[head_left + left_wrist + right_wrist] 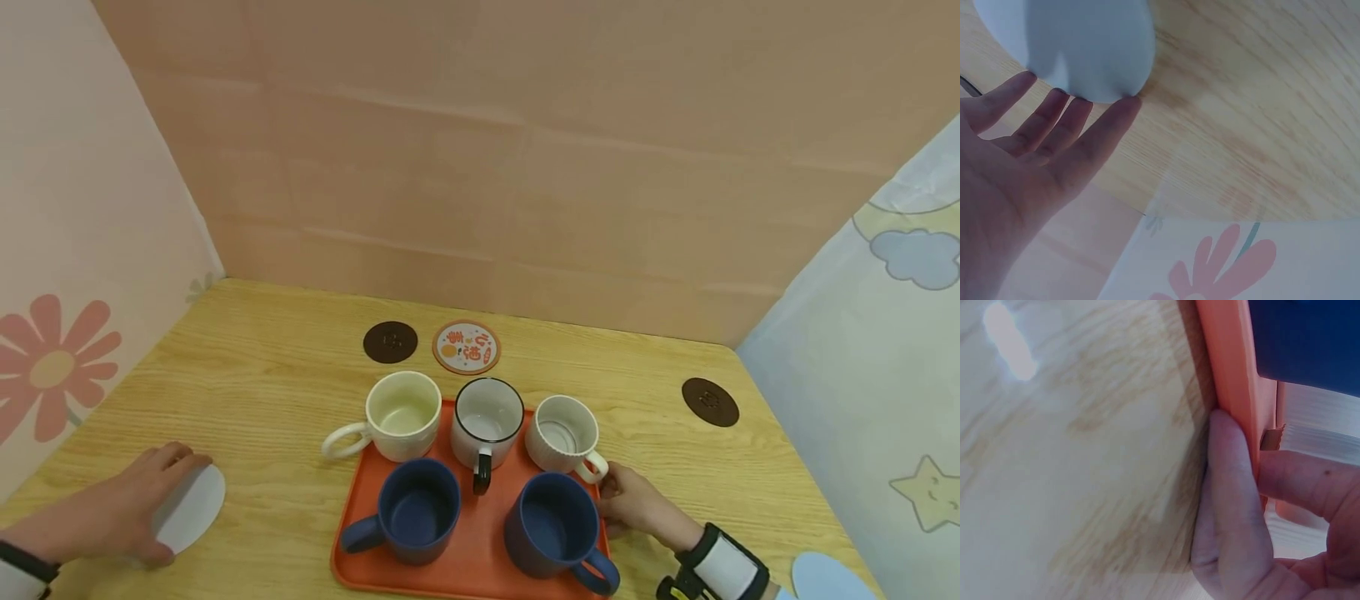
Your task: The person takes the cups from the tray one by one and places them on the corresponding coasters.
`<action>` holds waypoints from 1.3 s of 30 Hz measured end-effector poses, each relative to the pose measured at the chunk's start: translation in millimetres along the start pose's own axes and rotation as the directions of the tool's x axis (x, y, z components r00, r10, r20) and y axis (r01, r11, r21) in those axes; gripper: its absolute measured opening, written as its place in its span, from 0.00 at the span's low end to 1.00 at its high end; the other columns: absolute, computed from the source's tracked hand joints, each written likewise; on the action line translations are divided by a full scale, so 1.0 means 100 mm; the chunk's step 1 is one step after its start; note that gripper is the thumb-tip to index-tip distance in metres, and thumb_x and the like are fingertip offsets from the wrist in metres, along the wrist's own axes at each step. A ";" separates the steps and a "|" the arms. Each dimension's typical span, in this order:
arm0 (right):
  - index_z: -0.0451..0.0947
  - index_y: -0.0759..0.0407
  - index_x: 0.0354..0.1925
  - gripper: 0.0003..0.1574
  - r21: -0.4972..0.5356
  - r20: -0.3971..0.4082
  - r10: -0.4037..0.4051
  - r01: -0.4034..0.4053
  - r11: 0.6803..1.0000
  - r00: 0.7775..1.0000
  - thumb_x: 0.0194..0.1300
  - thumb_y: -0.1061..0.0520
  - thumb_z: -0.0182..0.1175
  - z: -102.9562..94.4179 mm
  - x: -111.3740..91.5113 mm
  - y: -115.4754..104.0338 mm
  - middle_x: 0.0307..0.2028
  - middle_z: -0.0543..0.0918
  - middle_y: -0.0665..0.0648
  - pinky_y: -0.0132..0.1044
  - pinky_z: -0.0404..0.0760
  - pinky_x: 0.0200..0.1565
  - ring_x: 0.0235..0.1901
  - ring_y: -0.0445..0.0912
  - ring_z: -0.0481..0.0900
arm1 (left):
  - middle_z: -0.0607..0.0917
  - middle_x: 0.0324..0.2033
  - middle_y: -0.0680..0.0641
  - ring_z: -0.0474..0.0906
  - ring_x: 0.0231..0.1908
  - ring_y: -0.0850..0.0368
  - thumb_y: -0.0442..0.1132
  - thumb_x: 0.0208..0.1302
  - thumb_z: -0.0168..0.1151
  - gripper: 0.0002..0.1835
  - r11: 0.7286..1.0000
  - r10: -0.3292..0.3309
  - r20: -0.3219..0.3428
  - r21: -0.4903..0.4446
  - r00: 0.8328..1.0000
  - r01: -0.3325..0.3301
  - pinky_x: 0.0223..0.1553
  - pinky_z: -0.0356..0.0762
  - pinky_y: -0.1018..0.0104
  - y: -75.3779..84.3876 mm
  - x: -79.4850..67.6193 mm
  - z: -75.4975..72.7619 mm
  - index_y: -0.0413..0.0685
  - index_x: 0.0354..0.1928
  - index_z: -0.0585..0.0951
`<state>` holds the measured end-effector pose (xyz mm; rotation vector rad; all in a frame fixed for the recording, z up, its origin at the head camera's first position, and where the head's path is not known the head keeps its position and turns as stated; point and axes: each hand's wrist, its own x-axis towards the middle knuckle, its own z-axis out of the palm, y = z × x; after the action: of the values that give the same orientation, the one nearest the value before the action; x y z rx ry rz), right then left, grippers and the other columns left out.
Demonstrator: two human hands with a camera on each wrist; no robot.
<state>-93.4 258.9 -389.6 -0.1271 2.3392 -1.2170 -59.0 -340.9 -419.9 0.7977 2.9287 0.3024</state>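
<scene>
At the left, my left hand point(146, 504) spans a round white coaster point(197, 512), thumb at its near side and fingers at its far side. In the left wrist view, the fingertips meet the coaster's rim point(1091, 50). My right hand point(630, 500) pinches the right rim of an orange-red tray point(476, 533), thumb inside and fingers outside. On the tray stand two dark blue mugs point(420, 508) in front. Behind them are a cream mug point(405, 417), a white mug with black rim and handle point(487, 417), and a ribbed white cup point(562, 433).
Along the back of the wooden table lie a dark brown coaster point(390, 342) and an orange-rimmed printed coaster point(467, 347). Another brown coaster point(710, 402) lies at the right, a pale blue disc point(828, 577) by the right forearm. Papered walls enclose the back and both sides.
</scene>
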 end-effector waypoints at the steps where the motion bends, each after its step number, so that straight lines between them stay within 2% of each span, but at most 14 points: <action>1: 0.65 0.77 0.42 0.23 -0.005 -0.003 0.000 0.000 1.000 1.000 0.51 0.65 0.62 0.00 0.00 0.00 0.24 0.72 0.56 0.39 0.79 0.21 0.20 0.45 0.74 | 0.69 0.43 0.42 0.68 0.41 0.43 0.65 0.21 0.73 0.53 1.000 -0.012 0.019 -0.002 1.000 0.013 0.30 0.74 0.56 0.00 0.01 -0.01 0.40 0.51 0.67; 6: 0.63 0.79 0.45 0.26 0.037 0.029 0.010 -0.011 0.999 1.000 0.53 0.65 0.61 0.01 0.01 0.01 0.26 0.74 0.57 0.40 0.79 0.23 0.22 0.45 0.76 | 0.68 0.43 0.44 0.68 0.41 0.48 0.67 0.24 0.71 0.53 0.999 -0.041 0.068 -0.007 0.997 0.041 0.32 0.74 0.59 0.04 0.07 -0.05 0.39 0.52 0.68; 9: 0.61 0.80 0.47 0.27 0.074 0.053 0.026 -0.030 0.997 0.998 0.54 0.65 0.60 0.01 0.01 0.01 0.27 0.74 0.58 0.41 0.80 0.25 0.23 0.46 0.77 | 0.67 0.43 0.44 0.67 0.40 0.49 0.66 0.25 0.72 0.53 0.999 -0.041 0.075 -0.015 0.996 0.042 0.32 0.75 0.58 0.04 0.11 -0.07 0.38 0.52 0.68; 14: 0.61 0.80 0.47 0.27 0.075 0.053 0.029 -0.033 0.997 0.998 0.55 0.64 0.60 0.01 0.01 0.02 0.27 0.74 0.58 0.42 0.81 0.25 0.23 0.46 0.77 | 0.68 0.42 0.44 0.67 0.39 0.48 0.62 0.24 0.75 0.51 0.999 0.041 -0.008 0.016 0.999 -0.041 0.30 0.74 0.59 0.03 0.20 -0.09 0.37 0.50 0.68; 16: 0.61 0.80 0.47 0.27 0.074 0.053 0.028 -0.032 0.997 0.998 0.55 0.64 0.60 0.01 0.01 0.01 0.27 0.74 0.57 0.42 0.81 0.24 0.22 0.45 0.76 | 0.68 0.42 0.45 0.67 0.39 0.49 0.60 0.24 0.75 0.50 0.999 0.049 -0.026 0.026 0.998 -0.048 0.29 0.74 0.60 0.03 0.24 -0.10 0.38 0.50 0.68; 20: 0.61 0.80 0.48 0.27 0.077 0.056 0.030 -0.035 0.996 0.998 0.55 0.65 0.60 0.02 0.02 0.01 0.26 0.74 0.57 0.42 0.80 0.24 0.22 0.45 0.76 | 0.68 0.43 0.43 0.67 0.40 0.48 0.58 0.26 0.76 0.49 1.000 0.010 0.012 -0.021 1.000 -0.010 0.31 0.74 0.56 0.05 0.32 -0.13 0.37 0.51 0.68; 27: 0.63 0.78 0.46 0.25 0.045 0.031 0.034 -0.035 0.998 0.999 0.54 0.65 0.60 0.00 0.01 0.01 0.26 0.73 0.57 0.42 0.80 0.24 0.21 0.46 0.77 | 0.68 0.41 0.43 0.67 0.40 0.45 0.54 0.25 0.78 0.47 1.000 0.007 -0.029 -0.024 1.000 -0.008 0.33 0.74 0.53 0.05 0.50 -0.18 0.36 0.49 0.69; 39: 0.64 0.78 0.45 0.25 0.038 0.015 0.052 -0.053 0.998 0.999 0.54 0.65 0.60 0.00 0.00 0.01 0.26 0.73 0.58 0.42 0.80 0.24 0.21 0.46 0.76 | 0.69 0.41 0.38 0.67 0.40 0.39 0.53 0.25 0.78 0.46 0.999 -0.006 -0.024 -0.046 1.000 0.005 0.33 0.74 0.49 0.00 0.73 -0.21 0.34 0.48 0.70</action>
<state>-93.6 259.3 -390.7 -0.0606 2.2914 -1.2301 -125.1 -307.1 -402.3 0.7851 2.9343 0.3797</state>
